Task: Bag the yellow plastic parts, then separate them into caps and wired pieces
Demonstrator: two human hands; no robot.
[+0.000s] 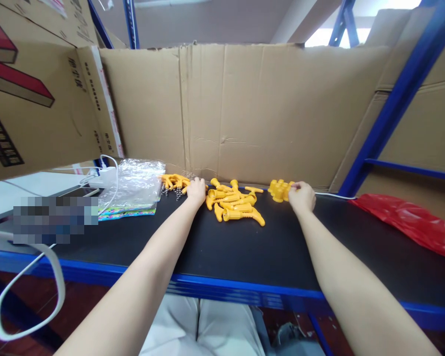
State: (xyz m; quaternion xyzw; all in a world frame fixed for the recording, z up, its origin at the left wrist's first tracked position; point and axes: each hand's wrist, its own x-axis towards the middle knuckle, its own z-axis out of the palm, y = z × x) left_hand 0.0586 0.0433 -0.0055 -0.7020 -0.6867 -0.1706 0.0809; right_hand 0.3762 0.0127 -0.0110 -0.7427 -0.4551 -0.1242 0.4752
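Yellow plastic parts lie in three groups along the far edge of the black table (226, 247), close under a cardboard wall (282, 109). Left hand (196, 191) rests palm down at about eleven o'clock, fingers loosely curled over the edge of the left cluster (172, 181), touching it; whether it has closed on a piece cannot be told. Small metal springs (178, 192) sit just beside that cluster. Right hand (301, 196) sits at about one o'clock, fingers bent and pinched against the small stack of yellow caps (279, 190), touching it at its right side. Between the two hands, at twelve o'clock, lies the loose heap of yellow handles (235, 205). Clear plastic bags (133, 185) lie at ten o'clock, with a white charger (107, 175) beyond them. Red plastic bag (411, 222) lies at two o'clock.
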